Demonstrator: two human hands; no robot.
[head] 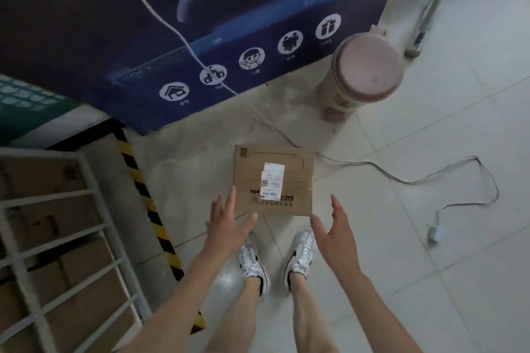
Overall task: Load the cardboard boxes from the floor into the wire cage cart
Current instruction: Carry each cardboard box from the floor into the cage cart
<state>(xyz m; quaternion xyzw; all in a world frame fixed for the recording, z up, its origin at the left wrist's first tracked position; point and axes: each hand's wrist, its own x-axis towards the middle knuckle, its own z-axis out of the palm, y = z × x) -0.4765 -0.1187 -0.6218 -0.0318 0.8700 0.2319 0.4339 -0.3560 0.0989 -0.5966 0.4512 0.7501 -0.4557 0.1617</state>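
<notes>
A flat cardboard box (pixel 298 180) with a white shipping label lies on the tiled floor just in front of my feet. My left hand (pixel 228 222) hovers open at the box's near left corner, fingers spread, holding nothing. My right hand (pixel 334 231) is open too, fingers straight, just off the box's near right corner. Neither hand touches the box. The white wire cage cart (pixel 94 226) stands at the lower left, with several cardboard boxes (pixel 86 304) stacked inside it.
A large dark blue printed carton (pixel 200 37) fills the top left, a white cable draped over it. A pink-lidded bin (pixel 364 71) stands behind the box. A grey cable with a plug (pixel 436 231) trails on the floor at right. Yellow-black hazard tape (pixel 149 203) runs beside the cart.
</notes>
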